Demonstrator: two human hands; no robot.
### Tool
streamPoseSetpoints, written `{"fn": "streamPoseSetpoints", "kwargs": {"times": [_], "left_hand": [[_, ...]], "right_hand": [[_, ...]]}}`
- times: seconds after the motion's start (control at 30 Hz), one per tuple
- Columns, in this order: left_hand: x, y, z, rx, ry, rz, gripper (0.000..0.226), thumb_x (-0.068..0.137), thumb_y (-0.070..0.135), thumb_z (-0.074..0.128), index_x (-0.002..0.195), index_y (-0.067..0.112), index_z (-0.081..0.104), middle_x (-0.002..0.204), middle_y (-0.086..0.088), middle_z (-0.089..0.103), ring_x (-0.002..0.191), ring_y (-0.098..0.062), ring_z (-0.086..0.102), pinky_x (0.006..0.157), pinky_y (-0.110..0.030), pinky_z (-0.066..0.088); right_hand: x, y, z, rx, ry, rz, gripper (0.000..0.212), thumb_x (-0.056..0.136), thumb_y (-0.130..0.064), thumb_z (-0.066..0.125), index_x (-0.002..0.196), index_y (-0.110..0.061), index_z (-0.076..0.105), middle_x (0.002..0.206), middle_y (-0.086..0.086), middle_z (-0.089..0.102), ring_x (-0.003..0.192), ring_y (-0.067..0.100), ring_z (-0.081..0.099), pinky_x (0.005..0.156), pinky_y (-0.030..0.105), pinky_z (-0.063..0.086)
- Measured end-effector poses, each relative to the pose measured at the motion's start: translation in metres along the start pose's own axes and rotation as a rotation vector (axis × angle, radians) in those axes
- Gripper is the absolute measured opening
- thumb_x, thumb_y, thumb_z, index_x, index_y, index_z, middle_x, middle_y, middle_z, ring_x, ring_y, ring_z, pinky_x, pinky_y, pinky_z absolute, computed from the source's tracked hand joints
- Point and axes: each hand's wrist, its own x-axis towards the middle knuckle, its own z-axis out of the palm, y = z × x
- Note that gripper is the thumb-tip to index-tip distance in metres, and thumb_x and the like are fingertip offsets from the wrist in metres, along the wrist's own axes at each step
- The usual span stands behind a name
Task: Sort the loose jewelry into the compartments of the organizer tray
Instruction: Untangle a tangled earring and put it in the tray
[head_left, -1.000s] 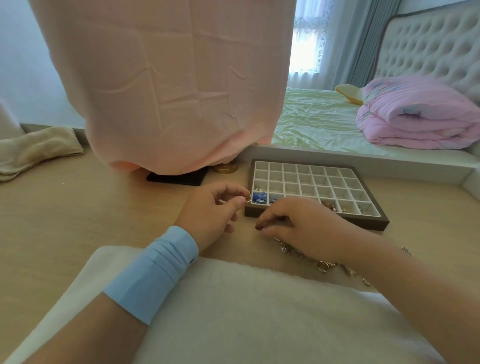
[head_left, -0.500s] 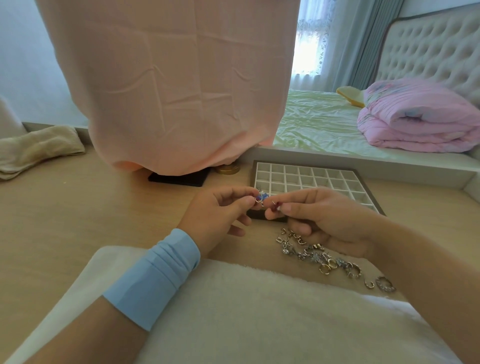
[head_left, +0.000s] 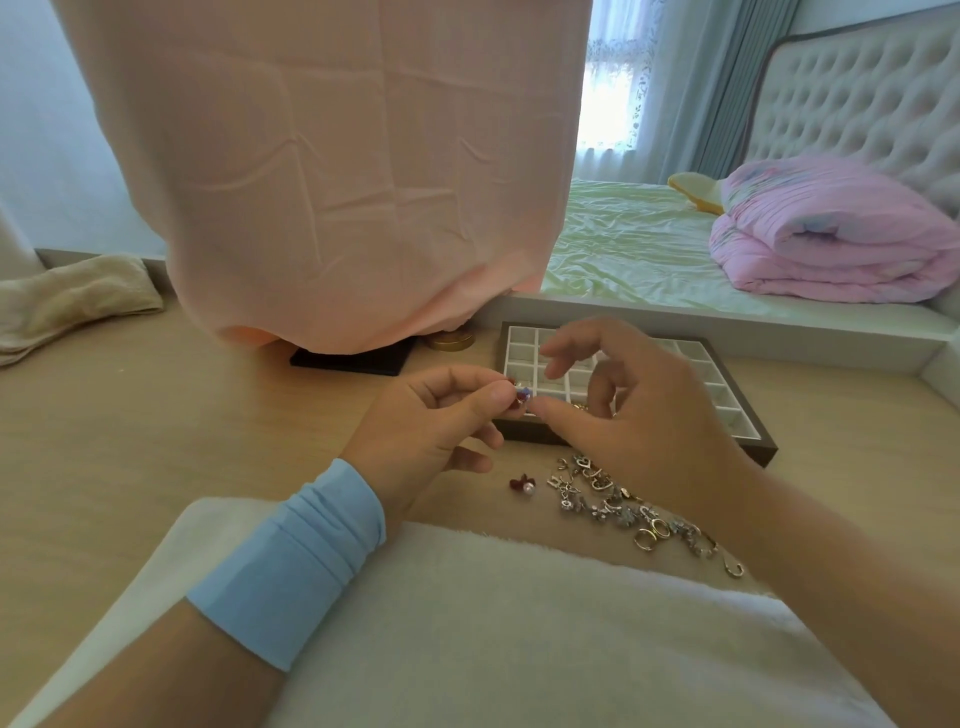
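The organizer tray (head_left: 748, 436), dark-framed with a white grid of compartments, lies on the wooden desk behind my hands. My left hand (head_left: 431, 426) pinches a small blue and red earring (head_left: 521, 395) between thumb and forefinger just over the tray's near left corner. My right hand (head_left: 639, 410) hovers over the tray, its thumb tip at the earring and its other fingers spread. A red earring with a pearl (head_left: 522, 486) lies on the desk below my left hand. A pile of loose jewelry (head_left: 618, 506), silver charms and gold rings, stretches along the desk in front of the tray.
A pink cloth (head_left: 337, 182) drapes over something standing on a black base (head_left: 353, 361). A gold tin (head_left: 451, 340) sits beside it. White fluffy fabric (head_left: 467, 623) covers the near desk edge. A beige cloth (head_left: 72, 301) lies far left. A bed lies beyond the desk.
My right hand left the pile, rose to meet my left hand at the earring, and now spreads its fingers over the tray. A red pearl earring now lies on the desk.
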Motion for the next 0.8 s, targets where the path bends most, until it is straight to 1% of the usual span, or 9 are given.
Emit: {"fn": "streamPoseSetpoints", "kwargs": {"times": [0.1,0.2,0.23,0.3,0.37,0.5,0.6,0.7,0.8], "left_hand": [[-0.001,0.0,0.001,0.012,0.027,0.03,0.023,0.069,0.033,0.072,0.087,0.018,0.073,0.079,-0.002,0.073,0.065,-0.012,0.063,0.053,-0.027,0.053],[-0.002,0.0,0.002,0.017,0.063,0.057,0.018,0.071,0.028,0.073,0.085,0.018,0.074,0.076,-0.002,0.073,0.066,-0.013,0.064,0.054,-0.027,0.055],[-0.002,0.0,0.002,0.015,0.059,0.064,0.019,0.07,0.028,0.073,0.087,0.017,0.074,0.076,-0.002,0.073,0.066,-0.013,0.064,0.054,-0.027,0.056],[-0.003,0.001,0.002,0.012,0.037,0.079,0.024,0.069,0.027,0.073,0.09,0.016,0.074,0.077,-0.001,0.074,0.068,-0.014,0.066,0.056,-0.028,0.057],[-0.005,0.002,0.001,0.013,0.017,0.13,0.023,0.069,0.023,0.073,0.091,0.016,0.075,0.079,-0.002,0.074,0.07,-0.015,0.067,0.057,-0.028,0.058],[-0.006,0.0,-0.001,0.234,0.054,0.404,0.016,0.074,0.018,0.074,0.09,0.018,0.077,0.085,0.0,0.076,0.076,-0.021,0.069,0.055,-0.029,0.058],[-0.007,-0.001,0.001,0.315,0.081,0.507,0.018,0.075,0.015,0.078,0.092,0.019,0.076,0.088,0.003,0.076,0.078,-0.023,0.069,0.054,-0.036,0.059],[-0.009,0.004,0.003,0.211,0.014,0.442,0.035,0.074,0.009,0.078,0.106,0.017,0.069,0.096,0.004,0.076,0.082,-0.019,0.07,0.057,-0.034,0.06],[-0.012,0.006,0.004,0.122,-0.093,0.397,0.039,0.073,0.014,0.073,0.111,0.014,0.069,0.097,0.002,0.075,0.083,-0.017,0.068,0.056,-0.031,0.059]], "right_hand": [[0.002,-0.002,-0.001,-0.108,0.041,-0.246,0.014,0.083,-0.023,0.085,0.09,-0.024,0.073,0.086,-0.011,0.068,0.055,0.008,0.053,0.055,0.013,0.037],[0.001,0.002,0.002,-0.092,0.022,-0.304,0.006,0.085,-0.021,0.083,0.086,-0.02,0.077,0.084,-0.012,0.071,0.057,0.009,0.057,0.053,0.021,0.045],[0.0,0.001,0.003,-0.079,0.029,-0.267,0.006,0.085,-0.022,0.083,0.087,-0.022,0.077,0.082,-0.017,0.07,0.053,0.01,0.055,0.053,0.018,0.043],[-0.001,-0.003,0.005,0.045,0.049,-0.048,0.015,0.082,-0.022,0.084,0.092,-0.028,0.074,0.075,-0.024,0.069,0.048,0.008,0.051,0.054,0.009,0.038],[-0.001,-0.003,0.006,0.212,0.037,0.162,0.018,0.08,-0.023,0.084,0.091,-0.033,0.074,0.071,-0.023,0.069,0.046,0.006,0.047,0.051,0.01,0.038],[0.0,-0.002,0.003,0.275,-0.031,0.22,0.01,0.081,-0.022,0.083,0.079,-0.03,0.077,0.051,-0.013,0.06,0.046,0.008,0.043,0.048,0.018,0.036],[-0.002,-0.001,0.0,0.173,0.035,0.032,0.011,0.081,-0.017,0.083,0.081,-0.027,0.077,0.061,-0.013,0.064,0.047,0.007,0.049,0.052,0.014,0.039],[-0.003,-0.001,-0.005,-0.042,0.14,-0.28,0.003,0.084,-0.007,0.081,0.084,-0.01,0.079,0.084,-0.006,0.072,0.057,0.01,0.059,0.056,0.013,0.045],[-0.003,0.002,-0.01,-0.134,0.196,-0.457,0.003,0.089,-0.005,0.077,0.088,-0.003,0.079,0.089,0.004,0.074,0.073,0.008,0.064,0.067,0.014,0.05]]}}
